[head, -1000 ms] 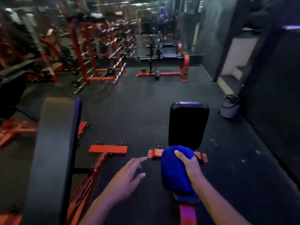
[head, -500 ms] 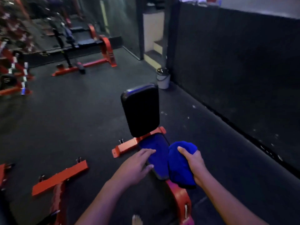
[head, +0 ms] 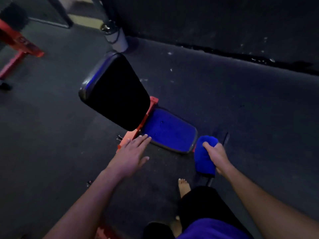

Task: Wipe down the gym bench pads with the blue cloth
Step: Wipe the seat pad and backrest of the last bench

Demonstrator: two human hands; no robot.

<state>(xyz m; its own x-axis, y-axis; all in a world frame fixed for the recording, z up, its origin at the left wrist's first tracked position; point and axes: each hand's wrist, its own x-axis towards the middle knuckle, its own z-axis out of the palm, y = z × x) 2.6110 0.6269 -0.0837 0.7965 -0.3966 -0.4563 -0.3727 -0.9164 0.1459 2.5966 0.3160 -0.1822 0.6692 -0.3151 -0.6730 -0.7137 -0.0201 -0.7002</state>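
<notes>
The blue cloth [head: 204,156] is gripped by the curled fingers of the right hand [head: 217,156], at 4 o'clock off the seat pad [head: 170,130]. The left hand [head: 132,155] is held flat, fingers extended, at the pad's 8 o'clock edge. The back pad [head: 114,91] is raised at 11 o'clock.

Dim room, bluish light. Dark rubber floor [head: 224,100] with small white specks near wall. Dark wall [head: 207,19] along top and right, black gap at its base. Pale bin [head: 117,38] with dark liner stands by wall corner. Red frame [head: 19,47] at left edge. Light step [head: 82,19] behind bin, blurred.
</notes>
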